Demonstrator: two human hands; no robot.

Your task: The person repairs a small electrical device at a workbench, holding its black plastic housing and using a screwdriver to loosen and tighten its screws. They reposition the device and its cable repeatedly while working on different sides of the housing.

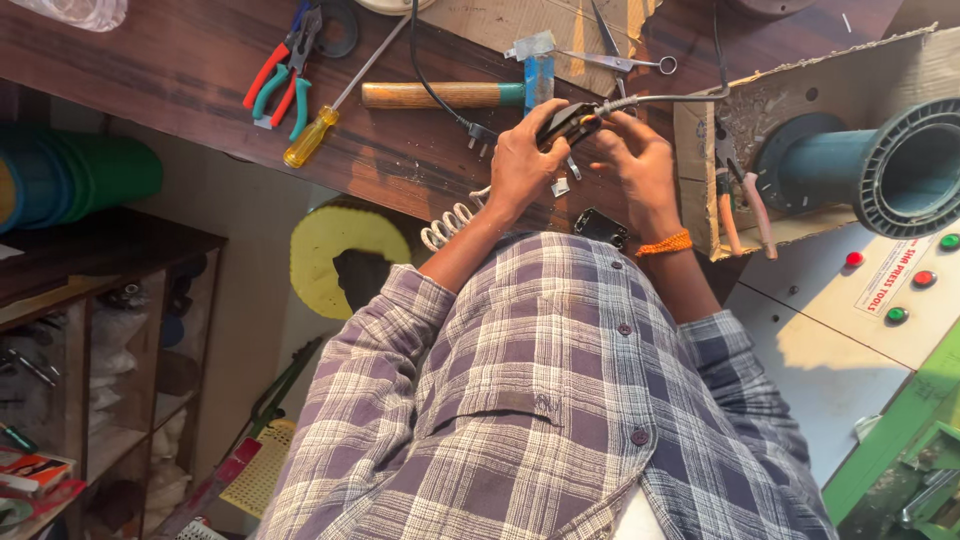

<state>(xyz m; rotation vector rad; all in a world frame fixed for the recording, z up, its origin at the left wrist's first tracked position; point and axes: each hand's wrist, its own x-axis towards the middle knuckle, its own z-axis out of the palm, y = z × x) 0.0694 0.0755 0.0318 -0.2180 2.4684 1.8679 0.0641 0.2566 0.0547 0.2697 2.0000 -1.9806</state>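
- Black plug housing point(566, 124) with grey cable point(660, 98) sits over the dark wooden tabletop point(180, 70), held up between both hands, middle of frame.
- Left hand point(522, 160) clenched around the housing's left end, fingers wrapped over the top.
- Right hand point(640, 165) touches the cable end of the housing, fingers curled; exact pinch not visible. Orange thread band point(664, 244) on that wrist.
- Cable runs right from the housing toward a cardboard sheet point(800, 80) carrying a grey-blue flanged pipe point(880, 170).
- Second black part point(600, 226) lies on the tabletop edge just near of the hands; white coiled cord point(450, 222) to its left.
- Black power cord with two-pin plug point(478, 132) lies just left of the left hand.
- Far of the hands: hammer with wooden handle and blue head point(450, 94), metal scissors point(620, 60).
- Far left: yellow-handled screwdriver point(312, 136), red-handled pliers point(268, 72), teal-handled pliers point(290, 95).
- Right: panel with red and green buttons point(900, 290).
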